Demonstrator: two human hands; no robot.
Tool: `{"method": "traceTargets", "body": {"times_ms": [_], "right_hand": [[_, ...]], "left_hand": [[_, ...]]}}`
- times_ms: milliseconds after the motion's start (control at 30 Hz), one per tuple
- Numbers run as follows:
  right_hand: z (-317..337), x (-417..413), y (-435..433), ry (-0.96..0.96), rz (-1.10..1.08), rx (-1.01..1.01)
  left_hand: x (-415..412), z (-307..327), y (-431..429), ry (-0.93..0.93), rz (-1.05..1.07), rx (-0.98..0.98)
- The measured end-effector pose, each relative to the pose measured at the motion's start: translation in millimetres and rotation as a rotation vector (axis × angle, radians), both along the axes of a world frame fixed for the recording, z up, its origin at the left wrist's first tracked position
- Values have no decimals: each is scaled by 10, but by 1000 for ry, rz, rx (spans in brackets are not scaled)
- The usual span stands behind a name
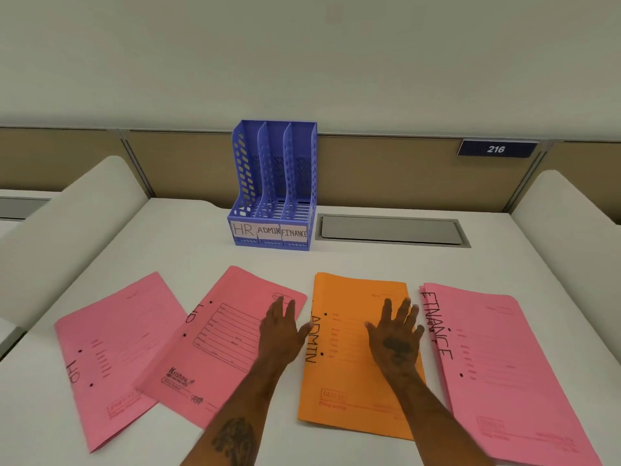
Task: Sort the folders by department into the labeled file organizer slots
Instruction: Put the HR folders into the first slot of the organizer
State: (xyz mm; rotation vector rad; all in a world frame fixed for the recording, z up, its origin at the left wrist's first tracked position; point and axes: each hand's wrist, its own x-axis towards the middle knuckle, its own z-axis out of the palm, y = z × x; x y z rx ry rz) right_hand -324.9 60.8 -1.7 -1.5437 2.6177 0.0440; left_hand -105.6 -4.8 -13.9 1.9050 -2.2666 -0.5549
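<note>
Arms outstretched, left hand [280, 331] flat and spread on a pink HR folder [218, 344], right hand [396, 338] likewise on the orange ADMIN folder [349, 381]; blue organizer [272, 196] at 12 o'clock across open table [188, 250].

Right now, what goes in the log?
left hand: open, on inner HR folder | right hand: open, on ADMIN folder | organizer: no folders

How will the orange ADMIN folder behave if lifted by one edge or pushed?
The orange ADMIN folder looks like thin card lying flat, so it would probably droop when lifted by one edge. It seems light for its area. On the smooth white desk it likely slides easily under the right hand resting flat on it.
</note>
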Motion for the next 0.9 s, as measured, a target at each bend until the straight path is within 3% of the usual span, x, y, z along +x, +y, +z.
{"method": "traceTargets", "body": {"times_ms": [133, 467, 900], "right_hand": [[122, 383, -127, -61, 157, -200], [119, 1287, -338, -92, 310, -186], [-118, 2479, -328, -78, 149, -110]], "left_hand": [[439, 113, 0, -153, -29, -100], [1637, 273, 5, -344, -10, -228], [2627, 54, -475, -269, -199, -129]]}}
